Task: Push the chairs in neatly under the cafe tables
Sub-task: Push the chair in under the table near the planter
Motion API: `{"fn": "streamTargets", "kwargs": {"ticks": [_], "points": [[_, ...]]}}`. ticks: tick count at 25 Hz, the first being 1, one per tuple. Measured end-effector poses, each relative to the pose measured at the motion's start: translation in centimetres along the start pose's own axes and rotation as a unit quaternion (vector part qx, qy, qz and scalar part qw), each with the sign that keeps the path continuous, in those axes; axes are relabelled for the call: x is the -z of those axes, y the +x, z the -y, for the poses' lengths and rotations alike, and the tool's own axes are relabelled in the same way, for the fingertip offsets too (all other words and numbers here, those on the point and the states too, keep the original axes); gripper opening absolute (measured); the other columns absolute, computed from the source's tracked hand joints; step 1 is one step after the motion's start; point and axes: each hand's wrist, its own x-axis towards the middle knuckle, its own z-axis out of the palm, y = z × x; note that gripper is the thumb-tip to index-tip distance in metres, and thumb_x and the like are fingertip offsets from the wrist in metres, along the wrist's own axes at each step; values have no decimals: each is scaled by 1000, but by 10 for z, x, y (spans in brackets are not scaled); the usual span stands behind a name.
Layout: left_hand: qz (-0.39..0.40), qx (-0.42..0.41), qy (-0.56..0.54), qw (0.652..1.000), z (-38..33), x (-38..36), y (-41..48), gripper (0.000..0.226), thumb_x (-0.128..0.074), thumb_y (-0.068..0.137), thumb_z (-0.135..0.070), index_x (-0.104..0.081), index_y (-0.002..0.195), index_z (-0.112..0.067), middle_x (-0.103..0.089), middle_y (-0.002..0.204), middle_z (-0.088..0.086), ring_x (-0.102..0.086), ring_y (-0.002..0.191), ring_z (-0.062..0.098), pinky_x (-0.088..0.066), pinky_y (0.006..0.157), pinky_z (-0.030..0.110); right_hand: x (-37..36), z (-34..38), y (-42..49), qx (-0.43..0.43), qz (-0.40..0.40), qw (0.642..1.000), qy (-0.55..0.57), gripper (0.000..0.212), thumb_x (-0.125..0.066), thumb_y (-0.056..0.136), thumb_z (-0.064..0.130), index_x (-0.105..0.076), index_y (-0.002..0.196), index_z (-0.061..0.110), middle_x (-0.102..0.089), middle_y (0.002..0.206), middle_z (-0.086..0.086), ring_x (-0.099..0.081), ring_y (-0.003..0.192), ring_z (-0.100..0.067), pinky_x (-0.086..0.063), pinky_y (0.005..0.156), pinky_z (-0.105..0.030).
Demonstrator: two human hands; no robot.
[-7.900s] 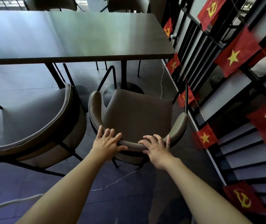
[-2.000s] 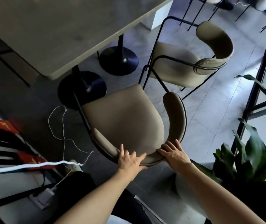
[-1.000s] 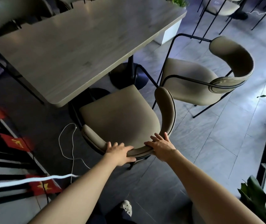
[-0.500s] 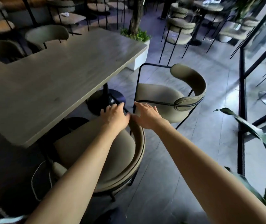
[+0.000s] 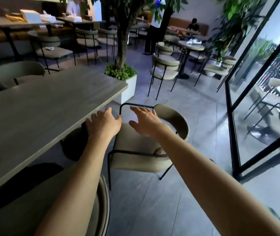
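Observation:
A long grey wooden table (image 5: 38,108) fills the left of the head view. A beige padded chair (image 5: 137,147) with a black metal frame stands out from the table's right side, its curved back toward the window. My left hand (image 5: 102,124) and my right hand (image 5: 145,119) hover with fingers spread above its seat and front frame bar, holding nothing. A second beige chair (image 5: 101,206) sits low at the bottom, its seat tucked under the table edge beneath my left forearm.
A white planter (image 5: 129,89) with a tree stands past the table's far end. Glass doors in black frames (image 5: 233,120) run along the right. More chairs and a round table (image 5: 190,46) fill the back, where people stand and sit. Grey tiled floor lies between.
My hands have left the backrest of the near chair, which now sits under the table. Both arms have reached forward over the second chair and my view has lifted toward the room.

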Motion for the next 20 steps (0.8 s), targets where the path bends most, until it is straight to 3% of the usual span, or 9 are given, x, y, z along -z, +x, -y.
{"fn": "streamTargets", "kwargs": {"ticks": [5,10,20], "points": [[-9,-5,-8,1000,-78,-37,60,50,-50,89,-44,-48,130,-17,-51,137,19,-43,127,40,-30,110,51,37,-79,64,19,0,1000,-21,63,-47,95,40,-21,150,24,-31,156,-5,-21,145,-24,-7,120,-51],[-23,-5,19,1000,-135,-88,100,56,-48,91,-44,-40,139,-18,-47,143,14,-39,133,35,-27,112,49,47,-151,122,58,20,997,-49,64,-46,96,41,-19,150,23,-29,157,-6,-21,145,-26,-9,120,-52],[-36,153,27,987,-265,-277,135,60,-45,92,-44,-29,145,-20,-35,151,15,-31,139,35,-26,114,50,28,-336,215,242,155,951,-114,65,-44,96,41,-16,152,22,-27,157,-6,-22,145,-27,-9,120,-49]]}}
